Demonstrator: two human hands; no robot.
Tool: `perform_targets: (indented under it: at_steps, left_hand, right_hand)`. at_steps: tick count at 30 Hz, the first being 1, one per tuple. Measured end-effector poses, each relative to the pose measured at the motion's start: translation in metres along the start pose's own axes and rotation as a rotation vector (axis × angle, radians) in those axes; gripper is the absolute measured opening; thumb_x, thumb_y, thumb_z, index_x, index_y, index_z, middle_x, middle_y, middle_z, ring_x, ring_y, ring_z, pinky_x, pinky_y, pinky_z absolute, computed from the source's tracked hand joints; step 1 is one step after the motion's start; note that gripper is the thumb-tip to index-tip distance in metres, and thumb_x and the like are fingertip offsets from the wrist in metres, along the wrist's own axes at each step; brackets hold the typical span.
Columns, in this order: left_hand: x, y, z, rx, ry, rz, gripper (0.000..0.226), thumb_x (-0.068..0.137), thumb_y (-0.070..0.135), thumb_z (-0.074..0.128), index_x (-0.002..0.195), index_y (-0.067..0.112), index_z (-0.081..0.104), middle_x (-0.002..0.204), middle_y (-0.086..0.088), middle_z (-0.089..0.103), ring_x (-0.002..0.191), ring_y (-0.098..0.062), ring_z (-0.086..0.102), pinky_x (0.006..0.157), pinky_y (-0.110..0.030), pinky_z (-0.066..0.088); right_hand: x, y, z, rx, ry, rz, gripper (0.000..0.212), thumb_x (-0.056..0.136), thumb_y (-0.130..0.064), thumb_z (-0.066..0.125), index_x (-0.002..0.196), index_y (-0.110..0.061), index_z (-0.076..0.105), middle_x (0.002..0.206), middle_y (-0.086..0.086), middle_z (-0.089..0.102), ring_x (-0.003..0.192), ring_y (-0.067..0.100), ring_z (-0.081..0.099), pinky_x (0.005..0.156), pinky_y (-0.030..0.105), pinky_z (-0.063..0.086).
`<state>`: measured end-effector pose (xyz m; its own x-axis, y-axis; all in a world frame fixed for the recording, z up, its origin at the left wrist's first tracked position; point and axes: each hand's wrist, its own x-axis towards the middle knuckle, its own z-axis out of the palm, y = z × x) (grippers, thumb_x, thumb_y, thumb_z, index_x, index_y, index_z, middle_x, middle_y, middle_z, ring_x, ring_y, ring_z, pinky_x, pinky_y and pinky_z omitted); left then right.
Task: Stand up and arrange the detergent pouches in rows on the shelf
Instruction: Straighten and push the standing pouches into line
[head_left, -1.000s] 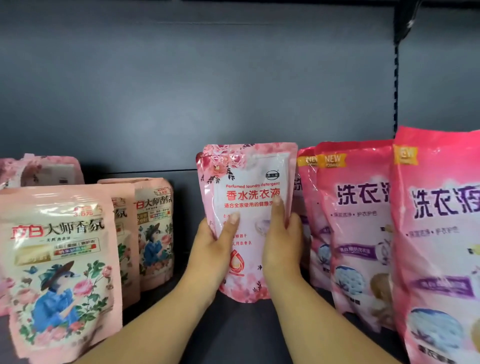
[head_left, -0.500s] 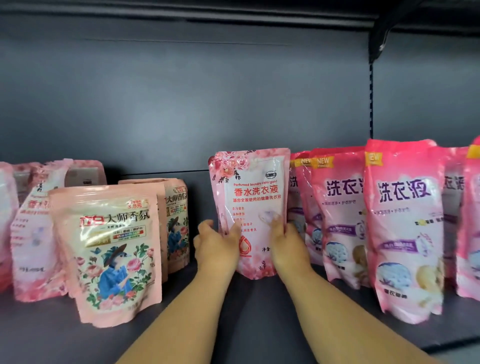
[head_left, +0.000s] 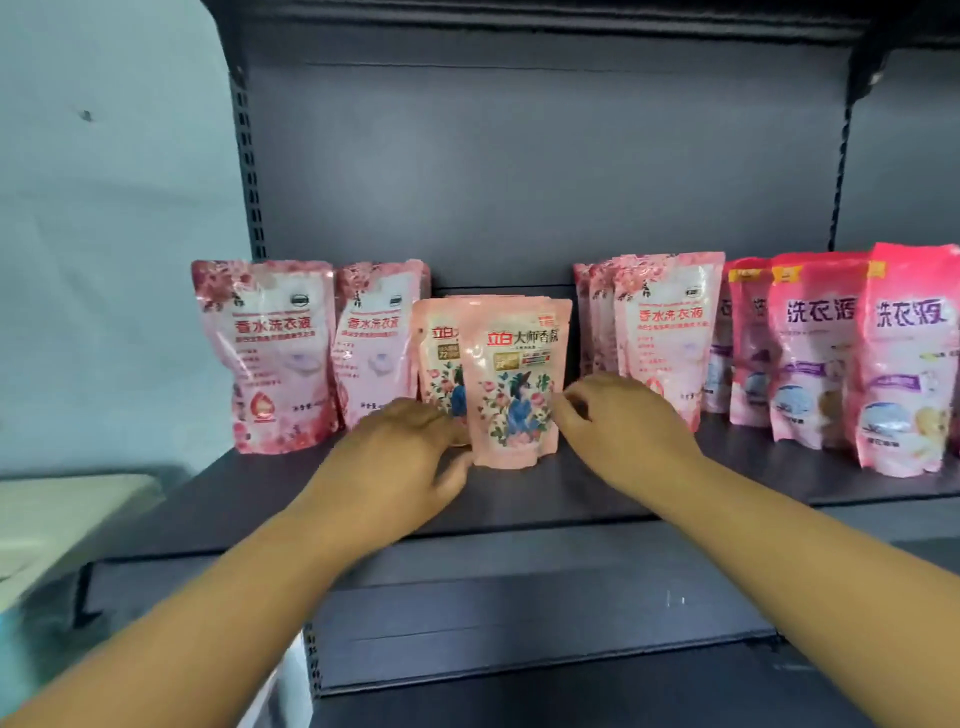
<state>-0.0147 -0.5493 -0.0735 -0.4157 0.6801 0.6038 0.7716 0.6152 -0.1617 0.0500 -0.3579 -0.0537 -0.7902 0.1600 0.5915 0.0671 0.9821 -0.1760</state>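
Observation:
On the dark shelf (head_left: 571, 501) a peach floral pouch (head_left: 519, 384) stands upright in front of a second peach pouch (head_left: 439, 364). My left hand (head_left: 405, 457) touches its lower left corner with the thumb. My right hand (head_left: 623, 426) curls its fingers against its right edge. Two rose-pink pouches (head_left: 270, 353) stand at the left. A row of the same rose-pink pouches (head_left: 665, 332) stands to the right, partly behind my right hand. Bright pink pouches (head_left: 810, 353) line the far right.
A pale blue wall (head_left: 104, 260) borders the shelf on the left, behind a slotted upright post (head_left: 249, 182). A white object (head_left: 62, 519) sits at the lower left. Below lies another dark shelf (head_left: 519, 623). An upper shelf (head_left: 519, 21) hangs overhead.
Both hands let go of the rose-pink pouch, which now stands in its row, and moved left to the front peach pouch. The view pulled back and shows more of the shelf.

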Motion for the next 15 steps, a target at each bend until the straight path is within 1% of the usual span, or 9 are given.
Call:
perform_targets:
  at_steps: [1,3,6,8,10,11,13,14,15]
  left_hand:
    - [-0.014,-0.015,-0.011,0.027,-0.014,-0.016,0.041,0.079,0.039,0.039,0.08,0.013,0.071,0.071,-0.003,0.068,0.066,-0.024,0.064,0.058,-0.034,0.055]
    - [-0.036,-0.039,-0.025,0.071,0.013,-0.047,0.048,0.08,0.043,0.034,0.08,0.013,0.071,0.071,-0.004,0.069,0.067,-0.025,0.064,0.059,-0.034,0.054]
    - [-0.063,-0.07,-0.036,0.032,0.052,-0.124,0.06,0.08,0.051,0.024,0.087,0.013,0.071,0.081,-0.006,0.07,0.076,-0.028,0.063,0.067,-0.032,0.049]
    - [-0.077,-0.089,-0.029,0.012,0.041,-0.233,0.054,0.088,0.05,0.029,0.098,0.015,0.068,0.095,-0.007,0.069,0.089,-0.027,0.062,0.076,-0.033,0.049]
    - [-0.091,-0.1,-0.017,-0.048,-0.027,-0.395,0.041,0.095,0.043,0.035,0.105,0.016,0.065,0.104,-0.009,0.067,0.097,-0.027,0.059,0.08,-0.032,0.046]
    - [-0.097,-0.103,-0.01,-0.071,-0.047,-0.458,0.039,0.096,0.042,0.035,0.104,0.016,0.064,0.104,-0.009,0.066,0.096,-0.027,0.059,0.078,-0.031,0.046]
    - [-0.104,-0.104,0.0,-0.049,-0.052,-0.551,0.043,0.096,0.044,0.03,0.097,0.017,0.063,0.097,-0.006,0.066,0.087,-0.025,0.058,0.067,-0.028,0.042]
    - [-0.106,-0.103,0.004,-0.025,-0.037,-0.59,0.044,0.096,0.045,0.028,0.094,0.017,0.062,0.092,-0.005,0.065,0.081,-0.024,0.056,0.063,-0.027,0.039]
    - [-0.107,-0.101,0.005,-0.006,-0.017,-0.62,0.045,0.096,0.045,0.027,0.09,0.017,0.061,0.087,-0.004,0.063,0.076,-0.023,0.052,0.06,-0.027,0.036]
  right_hand:
    - [-0.004,-0.018,0.002,-0.015,0.001,-0.024,0.04,0.096,-0.039,0.035,0.082,-0.009,0.057,0.099,0.009,0.059,0.094,0.027,0.053,0.074,0.032,0.041]
    - [-0.01,-0.047,0.008,-0.018,-0.005,-0.05,0.042,0.096,-0.04,0.036,0.101,-0.007,0.061,0.108,0.008,0.06,0.101,0.027,0.054,0.08,0.033,0.045]
    - [-0.011,-0.087,0.023,0.032,-0.055,-0.065,0.043,0.095,-0.043,0.034,0.107,-0.01,0.059,0.112,0.008,0.059,0.102,0.026,0.053,0.082,0.033,0.045]
    - [-0.005,-0.107,0.036,0.061,-0.101,-0.048,0.045,0.096,-0.046,0.033,0.109,-0.01,0.056,0.113,0.008,0.057,0.102,0.026,0.053,0.078,0.032,0.041]
    - [0.002,-0.124,0.052,0.093,-0.145,-0.017,0.046,0.096,-0.047,0.032,0.109,-0.009,0.055,0.112,0.009,0.056,0.101,0.027,0.053,0.074,0.031,0.036]
    - [0.006,-0.131,0.061,0.122,-0.163,0.004,0.045,0.096,-0.047,0.032,0.107,-0.01,0.054,0.109,0.01,0.056,0.099,0.028,0.052,0.073,0.03,0.035]
    - [0.014,-0.139,0.076,0.246,-0.193,0.066,0.038,0.096,-0.047,0.034,0.102,-0.013,0.05,0.103,0.012,0.054,0.094,0.026,0.049,0.074,0.028,0.032]
    - [0.02,-0.142,0.085,0.342,-0.216,0.106,0.035,0.096,-0.046,0.035,0.107,-0.016,0.05,0.107,0.013,0.054,0.099,0.026,0.05,0.077,0.028,0.033]
    - [0.027,-0.142,0.093,0.443,-0.23,0.161,0.039,0.096,-0.044,0.038,0.118,-0.014,0.05,0.118,0.013,0.055,0.109,0.027,0.05,0.083,0.028,0.034]
